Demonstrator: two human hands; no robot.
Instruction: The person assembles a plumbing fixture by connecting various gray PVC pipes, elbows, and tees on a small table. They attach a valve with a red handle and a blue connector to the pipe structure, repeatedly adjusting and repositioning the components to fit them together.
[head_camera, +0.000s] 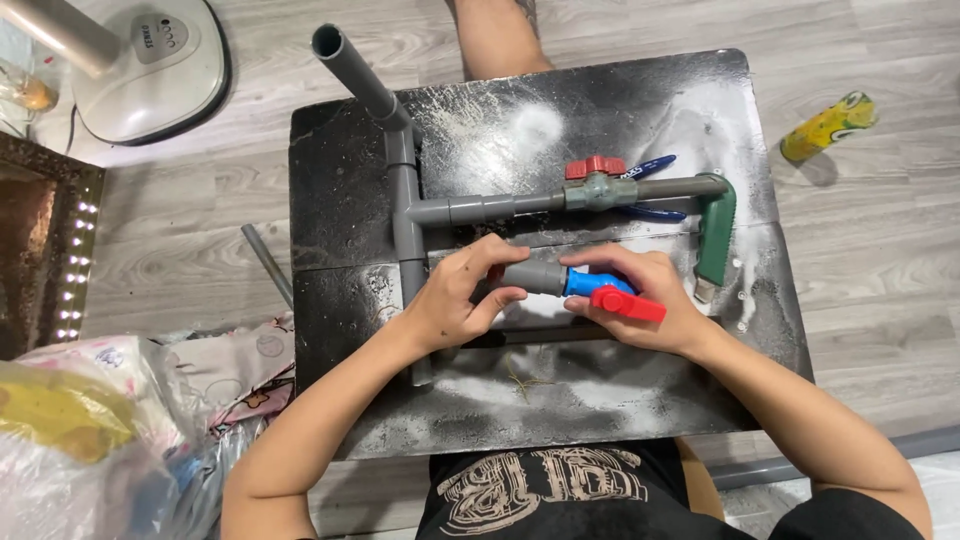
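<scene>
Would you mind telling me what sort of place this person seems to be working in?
Probably a room at home used as a makeshift plumbing workspace: a wood-look floor, a fan base and bags of household clutter surround a black board carrying grey pipework.

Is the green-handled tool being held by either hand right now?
No, the green-handled tool lies alone on the black board, while both hands grip the blue valve.
</scene>
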